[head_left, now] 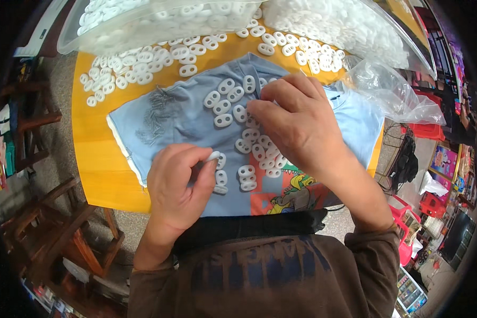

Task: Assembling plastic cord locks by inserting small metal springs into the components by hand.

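Between the thumb and forefinger of my left hand (pixel 179 183) is a small white oval plastic piece (pixel 213 156), seen almost edge-on. Similar two-holed pieces (pixel 221 177) lie just beside those fingertips. My right hand (pixel 301 116) is closed, palm down, over a loose cluster of the same white pieces (pixel 235 94). Its fingertips meet next to one two-holed piece (pixel 240 112); what they pinch, if anything, is hidden. Beneath both hands spreads a light blue T-shirt (pixel 188 119) with a colourful cartoon print. A short stack of pieces (pixel 247 177) sits between the hands.
Many more white pieces (pixel 138 66) lie on the yellow tabletop (pixel 98 159). A translucent plastic bin (pixel 159 26) full of them stands at the far side. At the far right are a second heap of pieces (pixel 334 26) and a clear plastic bag (pixel 392 93). Wooden stools (pixel 85 238) stand left.
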`<state>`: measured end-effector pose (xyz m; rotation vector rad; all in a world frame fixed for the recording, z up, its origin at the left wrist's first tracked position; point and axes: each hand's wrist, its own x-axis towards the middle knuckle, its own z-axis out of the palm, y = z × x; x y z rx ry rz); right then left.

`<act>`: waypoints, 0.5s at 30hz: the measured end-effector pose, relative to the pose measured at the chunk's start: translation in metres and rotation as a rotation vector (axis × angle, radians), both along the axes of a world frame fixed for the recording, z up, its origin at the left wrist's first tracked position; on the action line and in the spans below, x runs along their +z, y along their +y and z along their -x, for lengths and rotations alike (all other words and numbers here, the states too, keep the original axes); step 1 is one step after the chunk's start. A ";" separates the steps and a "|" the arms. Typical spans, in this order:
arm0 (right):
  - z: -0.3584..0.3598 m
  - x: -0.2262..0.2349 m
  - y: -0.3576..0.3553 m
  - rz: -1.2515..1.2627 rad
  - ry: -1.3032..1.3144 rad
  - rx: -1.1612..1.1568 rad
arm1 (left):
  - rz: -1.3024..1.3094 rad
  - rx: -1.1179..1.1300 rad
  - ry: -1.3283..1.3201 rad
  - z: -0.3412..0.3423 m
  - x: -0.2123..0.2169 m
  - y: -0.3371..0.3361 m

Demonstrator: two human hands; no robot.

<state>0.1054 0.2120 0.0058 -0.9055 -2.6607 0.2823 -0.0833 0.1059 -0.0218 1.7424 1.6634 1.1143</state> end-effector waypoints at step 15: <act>0.010 0.003 -0.003 -0.006 -0.075 -0.012 | -0.026 0.024 0.014 -0.002 0.000 0.002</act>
